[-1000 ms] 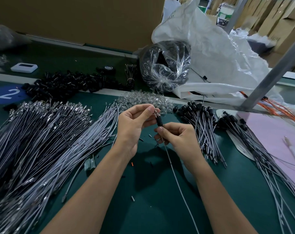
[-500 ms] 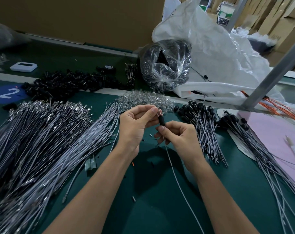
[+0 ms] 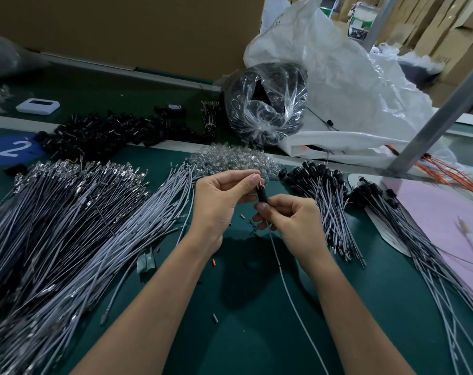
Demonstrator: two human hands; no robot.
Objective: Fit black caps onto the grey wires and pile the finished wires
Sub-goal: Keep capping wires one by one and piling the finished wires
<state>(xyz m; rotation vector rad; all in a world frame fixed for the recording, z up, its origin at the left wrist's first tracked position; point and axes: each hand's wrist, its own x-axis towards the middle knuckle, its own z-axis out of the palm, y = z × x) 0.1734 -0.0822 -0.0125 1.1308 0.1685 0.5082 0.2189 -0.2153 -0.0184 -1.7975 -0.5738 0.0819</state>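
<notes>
Black cylindrical cap (image 3: pixel 262 195), grey wire (image 3: pixel 287 293)

The cap (image 3: pixel 262 195) was seen as dull black plastic, the wire (image 3: pixel 287 286) as smooth grey sheathing. Bright metal tips were caught on the wire heap (image 3: pixel 67 226). The bag (image 3: pixel 265 104) was shown glossy, crinkled clear plastic; the mat (image 3: pixel 257 342) matt green.

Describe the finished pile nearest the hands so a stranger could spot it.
Find the white bag at the back right. On the green table in front of it, just right of the right hand, lies a fan of grey wires. Unlike the left heap, its far ends wear black caps.
</notes>
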